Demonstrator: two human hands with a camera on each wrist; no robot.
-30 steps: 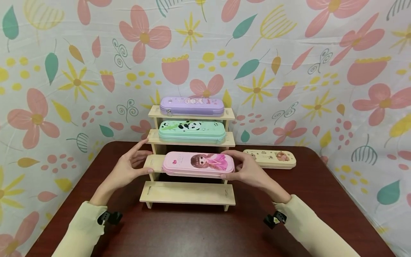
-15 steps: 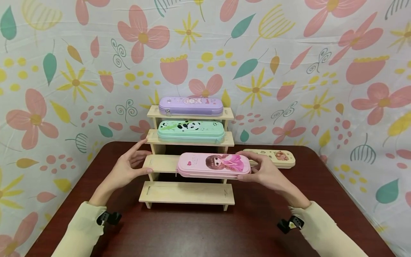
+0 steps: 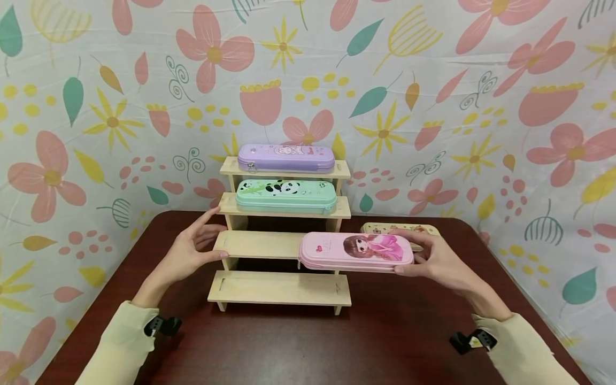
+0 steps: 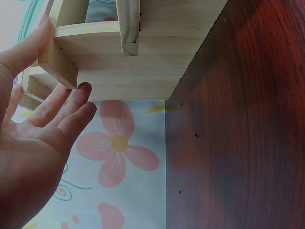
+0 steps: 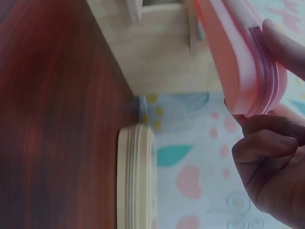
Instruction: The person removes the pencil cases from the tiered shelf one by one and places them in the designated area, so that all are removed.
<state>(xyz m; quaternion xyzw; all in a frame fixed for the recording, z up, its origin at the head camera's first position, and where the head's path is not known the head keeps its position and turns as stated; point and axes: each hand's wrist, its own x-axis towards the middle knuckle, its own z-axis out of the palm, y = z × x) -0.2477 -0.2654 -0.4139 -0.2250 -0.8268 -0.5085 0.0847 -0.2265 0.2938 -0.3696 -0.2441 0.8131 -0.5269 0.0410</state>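
My right hand (image 3: 443,262) grips the right end of a pink pencil case (image 3: 332,251) with a doll picture, thumb in front and fingers behind. The case is level, its left end by the right end of the third step of a wooden step shelf (image 3: 262,244). In the right wrist view the zipped end of the pencil case (image 5: 238,71) sits between thumb and fingers. My left hand (image 3: 187,251) is at the shelf's left side, fingers spread. The left wrist view shows the thumb touching the shelf (image 4: 128,76) and the other fingers loosely extended beside it.
A purple pencil case (image 3: 286,159) lies on the top step and a mint panda pencil case (image 3: 286,197) on the second. Behind the pink case, a cream pencil case (image 3: 372,228) lies on the dark table (image 3: 269,347), partly hidden. A floral cloth (image 3: 308,69) hangs behind.
My right hand has moved the pink pencil case to the right and off most of the third step, baring that step. The left hand has stayed at the shelf's side.
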